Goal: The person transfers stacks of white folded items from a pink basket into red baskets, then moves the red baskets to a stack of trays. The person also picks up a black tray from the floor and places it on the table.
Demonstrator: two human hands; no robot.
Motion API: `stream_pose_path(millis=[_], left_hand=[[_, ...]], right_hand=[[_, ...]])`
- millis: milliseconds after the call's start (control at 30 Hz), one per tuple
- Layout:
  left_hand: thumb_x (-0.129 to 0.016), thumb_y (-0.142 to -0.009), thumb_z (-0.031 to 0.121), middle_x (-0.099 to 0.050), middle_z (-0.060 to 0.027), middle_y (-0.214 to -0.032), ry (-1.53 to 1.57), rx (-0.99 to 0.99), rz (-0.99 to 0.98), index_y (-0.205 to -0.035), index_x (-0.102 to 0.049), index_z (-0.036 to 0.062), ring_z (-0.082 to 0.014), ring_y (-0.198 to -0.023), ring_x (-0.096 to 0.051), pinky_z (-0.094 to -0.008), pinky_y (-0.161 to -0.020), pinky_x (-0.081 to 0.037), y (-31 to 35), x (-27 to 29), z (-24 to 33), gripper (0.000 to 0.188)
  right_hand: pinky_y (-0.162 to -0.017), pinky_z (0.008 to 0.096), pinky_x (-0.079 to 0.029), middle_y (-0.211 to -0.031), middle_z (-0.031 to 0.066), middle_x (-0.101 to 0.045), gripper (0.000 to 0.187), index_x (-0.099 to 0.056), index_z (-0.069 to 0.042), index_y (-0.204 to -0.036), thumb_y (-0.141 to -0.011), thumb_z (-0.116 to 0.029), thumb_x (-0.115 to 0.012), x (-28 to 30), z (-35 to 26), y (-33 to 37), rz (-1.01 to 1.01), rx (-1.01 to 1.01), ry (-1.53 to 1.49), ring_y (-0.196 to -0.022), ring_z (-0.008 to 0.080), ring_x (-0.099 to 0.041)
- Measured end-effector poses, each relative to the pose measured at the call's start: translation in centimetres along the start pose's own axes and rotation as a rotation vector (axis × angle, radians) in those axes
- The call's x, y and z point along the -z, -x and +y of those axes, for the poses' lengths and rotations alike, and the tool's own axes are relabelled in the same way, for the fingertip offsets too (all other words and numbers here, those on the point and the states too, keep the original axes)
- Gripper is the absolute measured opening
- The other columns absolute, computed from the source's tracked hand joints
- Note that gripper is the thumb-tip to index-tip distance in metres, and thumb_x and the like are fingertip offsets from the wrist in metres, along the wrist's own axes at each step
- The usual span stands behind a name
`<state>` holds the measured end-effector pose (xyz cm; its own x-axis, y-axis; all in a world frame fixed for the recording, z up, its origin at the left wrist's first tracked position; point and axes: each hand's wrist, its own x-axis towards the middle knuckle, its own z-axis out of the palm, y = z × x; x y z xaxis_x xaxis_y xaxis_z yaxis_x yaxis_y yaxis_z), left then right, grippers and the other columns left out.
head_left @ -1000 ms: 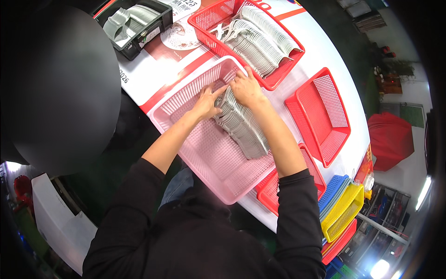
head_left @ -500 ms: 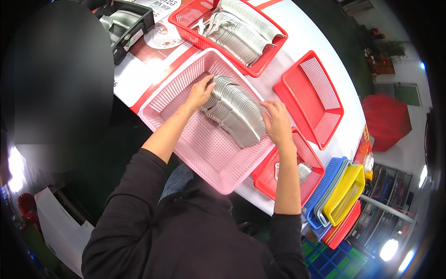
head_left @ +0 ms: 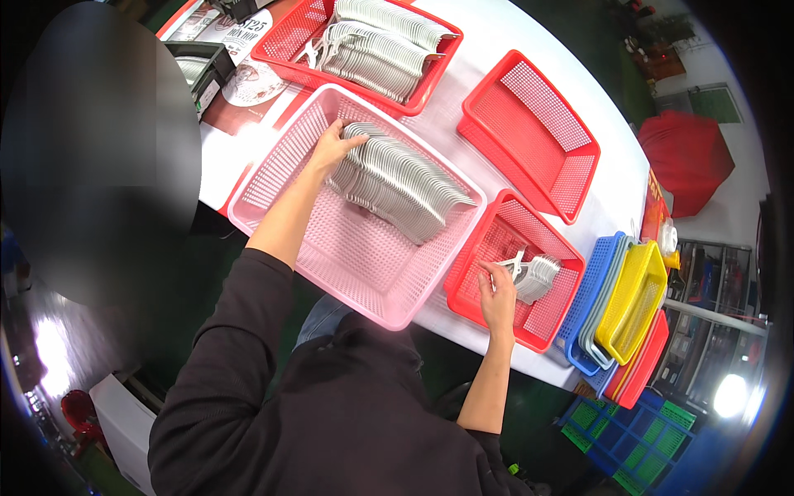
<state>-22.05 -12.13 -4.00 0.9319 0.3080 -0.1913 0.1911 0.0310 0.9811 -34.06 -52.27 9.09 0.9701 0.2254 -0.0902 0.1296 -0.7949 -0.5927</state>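
A long row of nested, curved silver metal pieces (head_left: 405, 182) lies in the pink perforated basket (head_left: 389, 310). My left hand (head_left: 333, 150) grips the far left end of the row, its thumb laid over the top. To the right, my right hand (head_left: 498, 299) reaches over the near-left part of a small red basket (head_left: 571, 248). Its fingers are stretched out and appear bare, beside a short bundle of similar metal pieces (head_left: 539, 279). A pale, looped end sticks out of that bundle toward my fingers. The exact kind of piece is unclear.
Behind stands a red basket (head_left: 263, 51) with several rows of metal pieces. Another red basket (head_left: 529, 124) sits at the right. Blue, grey, yellow and red baskets (head_left: 633, 306) are stacked at the table's right edge. A black crate (head_left: 217, 70) is far left.
My right hand has left the row's right end and moved right and nearer, to the small red basket. The left hand stays on the row. The view has shifted.
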Motion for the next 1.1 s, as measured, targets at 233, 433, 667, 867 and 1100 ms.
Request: stream_pose_path(millis=[233,433,667,867,1100], left_hand=[[-0.071,-0.082,0.029,-0.059,-0.0133,-0.112,0.041,-0.056,0.002,-0.124,-0.051,0.0003,-0.0204,-0.106,-0.053,-0.0317,-0.093,-0.040,-0.5,0.3,-1.7,0.055],[-0.062,-0.088,0.023,-0.060,-0.0139,-0.112,-0.285,-0.149,0.316,-0.116,-0.056,-0.0008,-0.0210,-0.103,-0.056,-0.0331,-0.091,-0.044,1.5,-1.2,2.0,0.037],[-0.059,-0.087,0.011,-0.065,-0.0124,-0.104,-0.342,-0.660,0.002,-0.110,-0.061,0.0040,-0.0245,-0.098,-0.062,-0.0332,-0.087,-0.046,14.7,-18.7,10.3,0.025],[-0.067,-0.080,0.026,-0.060,-0.0153,-0.106,-0.845,-0.201,-0.556,-0.114,-0.056,0.0002,-0.0292,-0.099,-0.059,-0.0390,-0.083,-0.050,19.8,-35.1,5.5,0.044],[-0.072,-0.072,0.036,-0.046,-0.0175,-0.119,-1.259,-0.189,-0.376,-0.115,-0.050,-0.0039,-0.0350,-0.109,-0.047,-0.0483,-0.086,-0.048,20.1,-42.6,-0.3,0.062]], right_hand=[[-0.092,0.0390,-0.042,-0.106,0.0132,-0.061,0.022,-0.062,-0.004,-0.108,-0.088,-0.012,-0.057,1.0,1.0,1.1,0.096,-0.004,-0.033,-0.105,0.0310,-0.056],[-0.090,0.0383,-0.043,-0.105,0.0136,-0.061,0.022,-0.063,-0.004,-0.106,-0.086,-0.008,-0.058,3.0,4.9,3.8,0.156,-0.143,-0.055,-0.104,0.0313,-0.056],[-0.082,0.0385,-0.047,-0.099,0.0143,-0.063,0.020,-0.065,-0.005,-0.104,-0.086,-0.010,-0.057,5.3,13.7,6.6,0.276,-0.397,-0.013,-0.093,0.0292,-0.061],[-0.079,0.0413,-0.047,-0.097,0.0128,-0.063,0.019,-0.065,-0.006,-0.102,-0.086,-0.013,-0.057,5.8,19.0,6.5,0.286,-0.394,-0.029,-0.089,0.0314,-0.061],[-0.080,0.0397,-0.048,-0.100,0.0157,-0.063,0.019,-0.065,-0.005,-0.102,-0.085,-0.012,-0.058,6.0,20.5,7.3,0.129,-0.404,-0.179,-0.093,0.0325,-0.061]])
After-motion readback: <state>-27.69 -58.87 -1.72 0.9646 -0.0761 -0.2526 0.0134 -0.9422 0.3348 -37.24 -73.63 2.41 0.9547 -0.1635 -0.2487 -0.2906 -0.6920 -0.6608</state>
